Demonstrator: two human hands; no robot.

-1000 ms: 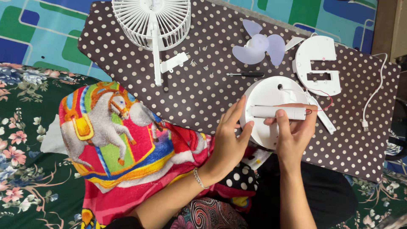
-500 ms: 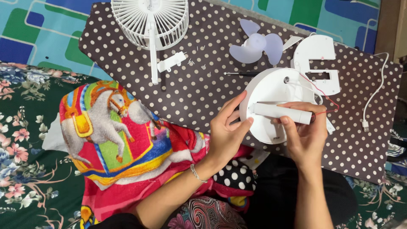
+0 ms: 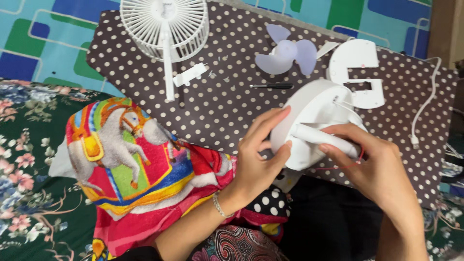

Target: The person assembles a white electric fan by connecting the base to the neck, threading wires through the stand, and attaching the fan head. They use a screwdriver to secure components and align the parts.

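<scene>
Round white fan base [image 3: 309,108] tilted, centre-right of frame | left hand [image 3: 256,159] fingers gripping its rim | right hand [image 3: 377,169] fingers closed on white cylinder [image 3: 321,137] | black screwdriver [image 3: 270,86] above

Only 1 view, from a camera worn on the person's head, looking steeply down and slightly forward. It sits close above the left hand [image 3: 256,162] and right hand [image 3: 374,169] at the near edge; the polka-dot cloth [image 3: 227,104] fills the far half of the frame.
</scene>
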